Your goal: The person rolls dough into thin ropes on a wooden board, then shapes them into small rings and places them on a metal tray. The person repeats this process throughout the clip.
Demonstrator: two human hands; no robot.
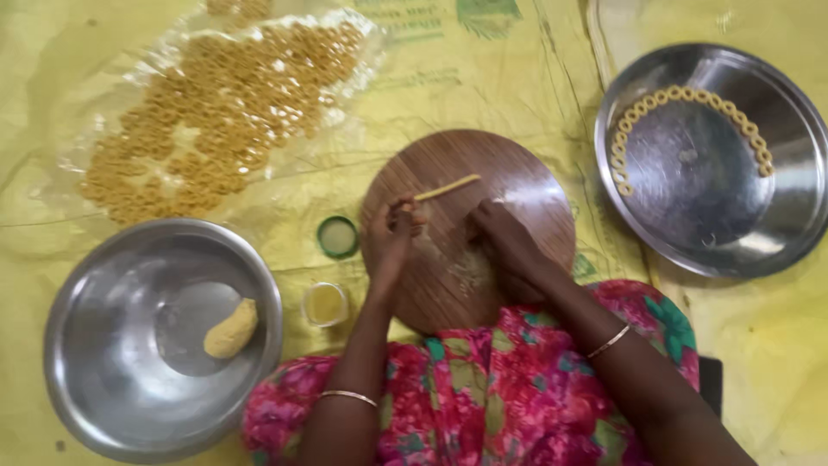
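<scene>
Steel bowl (129, 388) holding a dough lump (230, 329), fried rings (216, 112) on plastic, left hand (392, 237) pinching one end of a dough rope (447, 187) (on the round wooden board (517, 181)), right hand (504, 237) curled, grip unclear, steel plate (707, 233) edged with dough rings (690, 95).

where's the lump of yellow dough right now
In the head view, the lump of yellow dough lies inside the large round steel bowl at lower left, left of the small open jar and the round wooden board.
</scene>
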